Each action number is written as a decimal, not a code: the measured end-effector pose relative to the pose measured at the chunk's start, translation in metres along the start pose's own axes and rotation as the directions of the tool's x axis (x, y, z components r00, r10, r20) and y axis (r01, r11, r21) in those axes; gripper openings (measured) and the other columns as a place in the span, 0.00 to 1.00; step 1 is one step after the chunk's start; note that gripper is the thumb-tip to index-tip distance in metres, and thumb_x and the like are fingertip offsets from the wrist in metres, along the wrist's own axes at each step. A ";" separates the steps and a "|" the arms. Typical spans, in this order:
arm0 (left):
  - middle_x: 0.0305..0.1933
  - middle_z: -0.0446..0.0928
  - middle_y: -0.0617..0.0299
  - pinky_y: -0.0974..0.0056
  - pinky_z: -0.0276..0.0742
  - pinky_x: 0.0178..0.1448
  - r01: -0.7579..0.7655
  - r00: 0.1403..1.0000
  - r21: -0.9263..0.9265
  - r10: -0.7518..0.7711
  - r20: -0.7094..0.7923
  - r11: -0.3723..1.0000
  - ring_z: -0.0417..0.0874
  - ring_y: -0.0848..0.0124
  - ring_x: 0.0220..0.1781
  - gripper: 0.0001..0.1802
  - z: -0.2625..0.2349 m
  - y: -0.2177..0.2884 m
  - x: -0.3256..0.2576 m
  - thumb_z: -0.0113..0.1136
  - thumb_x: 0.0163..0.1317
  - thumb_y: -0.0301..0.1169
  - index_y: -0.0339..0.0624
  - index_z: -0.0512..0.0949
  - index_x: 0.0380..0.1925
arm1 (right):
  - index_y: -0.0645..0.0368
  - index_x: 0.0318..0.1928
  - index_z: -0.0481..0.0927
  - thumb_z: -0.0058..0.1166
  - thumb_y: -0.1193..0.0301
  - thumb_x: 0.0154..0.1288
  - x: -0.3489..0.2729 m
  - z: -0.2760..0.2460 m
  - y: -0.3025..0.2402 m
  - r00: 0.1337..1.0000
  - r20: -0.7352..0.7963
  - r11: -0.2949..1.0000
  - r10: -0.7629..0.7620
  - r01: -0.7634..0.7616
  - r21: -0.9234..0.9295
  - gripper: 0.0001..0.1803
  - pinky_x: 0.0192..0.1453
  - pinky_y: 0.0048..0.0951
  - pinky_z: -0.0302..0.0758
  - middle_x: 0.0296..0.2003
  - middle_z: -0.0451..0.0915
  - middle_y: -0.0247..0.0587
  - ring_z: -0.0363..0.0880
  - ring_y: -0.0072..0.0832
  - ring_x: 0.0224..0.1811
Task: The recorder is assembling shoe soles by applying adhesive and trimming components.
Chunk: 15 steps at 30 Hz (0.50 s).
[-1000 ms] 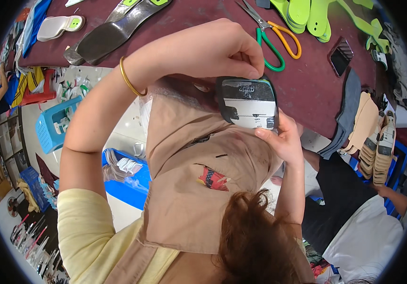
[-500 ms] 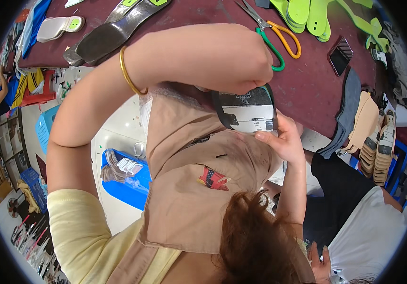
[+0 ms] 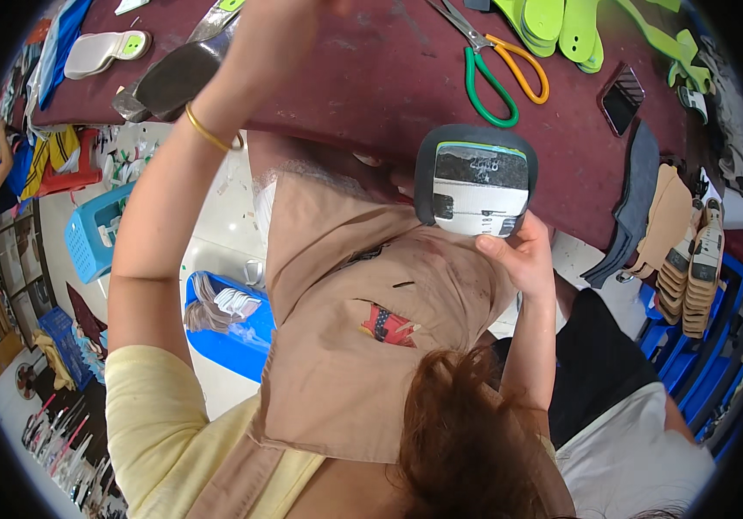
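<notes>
My right hand (image 3: 527, 257) grips a shoe insole (image 3: 480, 201) by its near edge, thumb on top. The insole piece has a black-and-white printed middle, a wide dark grey rim and a thin green line at its far side. My left arm, with a gold bangle at the wrist, stretches over the table (image 3: 363, 78). Only part of my left hand (image 3: 315, 7) shows at the top edge, and its fingers are cut off. Under that forearm lies a dark sole-shaped form (image 3: 183, 76). Scissors (image 3: 479, 41) with green and orange handles lie beyond the insole.
Bright green sole pieces (image 3: 553, 26) and a phone (image 3: 622, 99) are on the table. At its right edge are grey sheets (image 3: 635, 199) and stacked insoles (image 3: 700, 268). A blue tray (image 3: 224, 346) stands on the floor. Another person (image 3: 639, 415) sits at lower right.
My left hand has left the insole and moved up and left, to the frame's top edge. The insole, in my right hand, now lies more fully in view.
</notes>
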<state>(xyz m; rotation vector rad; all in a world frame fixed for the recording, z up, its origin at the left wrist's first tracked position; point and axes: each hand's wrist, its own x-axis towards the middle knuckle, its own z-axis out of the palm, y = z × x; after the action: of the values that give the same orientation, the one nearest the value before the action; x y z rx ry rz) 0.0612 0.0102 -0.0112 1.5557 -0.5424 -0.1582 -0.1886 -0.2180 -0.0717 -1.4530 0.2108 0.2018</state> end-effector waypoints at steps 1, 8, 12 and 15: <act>0.21 0.62 0.70 0.74 0.56 0.27 0.059 0.997 -0.131 -0.065 -0.043 0.990 0.60 0.81 0.23 0.04 -0.008 -0.001 0.007 0.42 0.59 0.28 0.45 0.66 0.26 | 0.65 0.50 0.76 0.65 0.73 0.55 0.000 0.000 0.000 1.000 0.003 1.000 -0.002 0.002 -0.007 0.22 0.55 0.24 0.69 0.42 0.81 0.35 0.76 0.19 0.46; 0.35 0.79 0.60 0.62 0.70 0.44 -0.357 0.878 0.929 0.376 0.296 0.101 0.77 0.72 0.36 0.11 -0.045 -0.028 0.010 0.57 0.63 0.35 0.37 0.78 0.37 | 0.66 0.52 0.74 0.63 0.71 0.58 0.005 0.005 0.003 0.998 -0.047 0.983 -0.036 0.043 0.179 0.22 0.56 0.29 0.70 0.47 0.80 0.40 0.76 0.25 0.50; 0.40 0.81 0.57 0.66 0.75 0.47 0.243 0.951 0.430 -0.300 0.070 0.869 0.80 0.72 0.38 0.14 0.009 -0.007 -0.044 0.57 0.65 0.36 0.36 0.80 0.41 | 0.66 0.58 0.69 0.57 0.67 0.65 0.019 0.019 -0.002 0.986 -0.125 0.900 -0.108 0.150 0.409 0.25 0.62 0.35 0.66 0.54 0.75 0.44 0.73 0.32 0.57; 0.42 0.80 0.61 0.67 0.75 0.51 0.634 0.765 -0.365 -0.482 0.428 0.682 0.80 0.74 0.43 0.19 0.057 -0.009 -0.076 0.56 0.65 0.39 0.35 0.78 0.47 | 0.67 0.60 0.66 0.54 0.65 0.66 0.026 0.024 -0.006 0.984 -0.164 0.835 -0.064 0.143 0.531 0.27 0.63 0.37 0.66 0.56 0.73 0.45 0.73 0.33 0.57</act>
<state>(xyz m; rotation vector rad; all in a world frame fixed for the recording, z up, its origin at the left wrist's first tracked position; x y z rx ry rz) -0.0275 -0.0084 -0.0412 1.1423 -0.1956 -0.9635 -0.1619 -0.1943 -0.0704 -0.9050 0.2766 -0.0527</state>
